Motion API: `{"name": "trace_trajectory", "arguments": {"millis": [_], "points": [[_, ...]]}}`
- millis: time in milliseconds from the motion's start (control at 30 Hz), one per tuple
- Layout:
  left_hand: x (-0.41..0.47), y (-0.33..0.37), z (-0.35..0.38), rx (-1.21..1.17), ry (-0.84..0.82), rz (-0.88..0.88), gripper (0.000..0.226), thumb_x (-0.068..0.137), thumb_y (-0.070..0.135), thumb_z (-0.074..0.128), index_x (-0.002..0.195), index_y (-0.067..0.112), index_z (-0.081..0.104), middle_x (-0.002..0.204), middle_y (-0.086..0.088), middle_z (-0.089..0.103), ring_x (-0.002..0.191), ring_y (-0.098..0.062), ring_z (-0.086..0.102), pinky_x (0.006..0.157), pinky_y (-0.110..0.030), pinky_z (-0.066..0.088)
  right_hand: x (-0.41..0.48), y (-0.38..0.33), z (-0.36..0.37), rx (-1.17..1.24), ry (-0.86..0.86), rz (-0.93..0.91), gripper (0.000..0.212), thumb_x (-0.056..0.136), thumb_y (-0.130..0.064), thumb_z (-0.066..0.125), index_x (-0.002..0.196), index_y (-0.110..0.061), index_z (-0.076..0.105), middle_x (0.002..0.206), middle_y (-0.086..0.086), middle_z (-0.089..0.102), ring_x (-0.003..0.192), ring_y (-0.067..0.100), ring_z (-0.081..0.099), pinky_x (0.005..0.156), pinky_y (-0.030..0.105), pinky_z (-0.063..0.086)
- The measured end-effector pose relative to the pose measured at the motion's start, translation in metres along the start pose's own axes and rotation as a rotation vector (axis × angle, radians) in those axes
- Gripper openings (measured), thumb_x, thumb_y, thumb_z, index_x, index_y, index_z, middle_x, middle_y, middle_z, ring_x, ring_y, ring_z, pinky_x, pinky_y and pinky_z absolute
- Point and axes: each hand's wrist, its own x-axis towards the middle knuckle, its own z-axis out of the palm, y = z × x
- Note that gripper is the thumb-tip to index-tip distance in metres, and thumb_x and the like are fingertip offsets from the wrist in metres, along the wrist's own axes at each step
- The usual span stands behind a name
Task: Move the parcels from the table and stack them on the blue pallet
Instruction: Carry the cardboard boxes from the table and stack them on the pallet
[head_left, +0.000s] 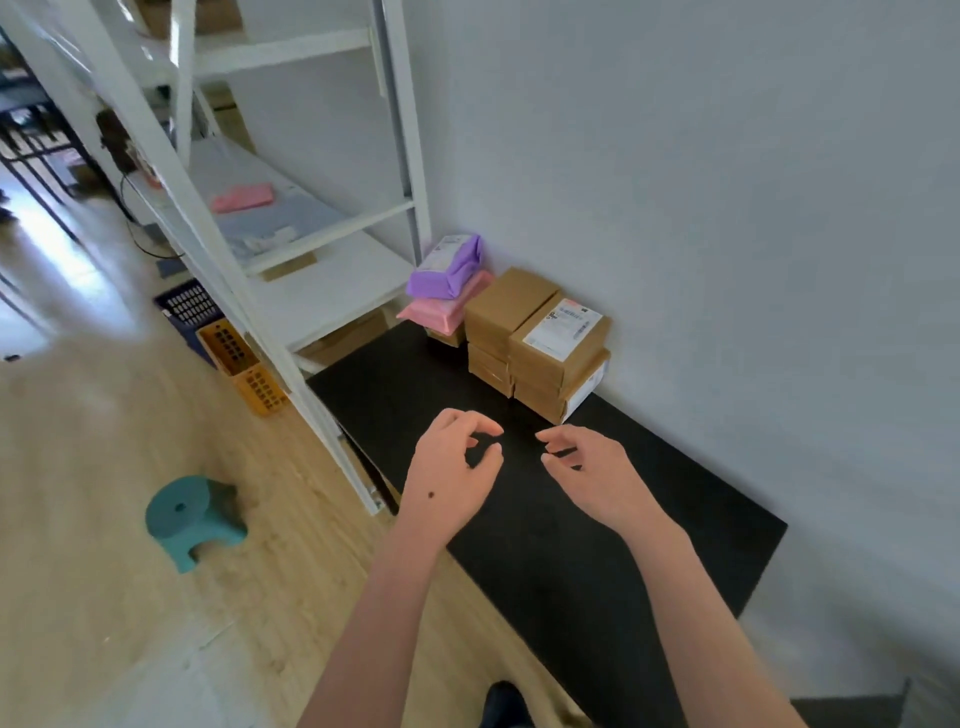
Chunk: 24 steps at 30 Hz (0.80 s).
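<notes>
Left hand (451, 470) and right hand (595, 470) loosely curled and empty, over black surface (665, 551) near brown boxes (535, 340), purple parcel (448, 270) beside boxes

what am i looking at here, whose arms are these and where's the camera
There is no machine here, only a person's bare arms. The single picture comes from a camera worn on their head, looking forward and down, which is why the arms reach in from the bottom edge.

The left hand and right hand hover over a black table. Their fingers are loosely curled and they hold nothing.

At the table's far end, against the wall, sit the parcels: stacked brown boxes, one with a white label on top, and beside them a purple bag lying on a pink bag.

To the left stand white shelves. On the wooden floor are a teal stool and a yellow crate.
</notes>
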Motion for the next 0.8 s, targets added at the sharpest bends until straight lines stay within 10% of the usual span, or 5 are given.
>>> {"name": "trace_trajectory", "arguments": {"millis": [467, 800], "points": [[0.130, -0.021, 0.051, -0.186, -0.045, -0.017, 0.029, 0.082, 0.013, 0.066, 0.095, 0.037, 0.056, 0.101, 0.021, 0.050, 0.094, 0.007, 0.052, 0.083, -0.012, 0.040, 0.091, 0.025, -0.002, 0.082, 0.175, 0.192, 0.047, 0.089, -0.031, 0.063, 0.133, -0.036, 0.047, 0.134, -0.009, 0.049, 0.102, 0.000, 0.049, 0.080, 0.012, 0.035], [0.211, -0.044, 0.084, -0.432, -0.215, -0.309, 0.061, 0.083, 0.007, 0.065, 0.136, 0.022, 0.040, 0.135, 0.003, 0.045, 0.123, -0.011, 0.045, 0.105, -0.036, 0.039, 0.142, 0.026, 0.009, 0.335, 0.279, 0.438, 0.067, 0.089, -0.035, 0.063, 0.147, -0.034, 0.029, 0.151, -0.008, 0.037, 0.137, 0.014, 0.036, 0.111, 0.037, 0.032]]}}
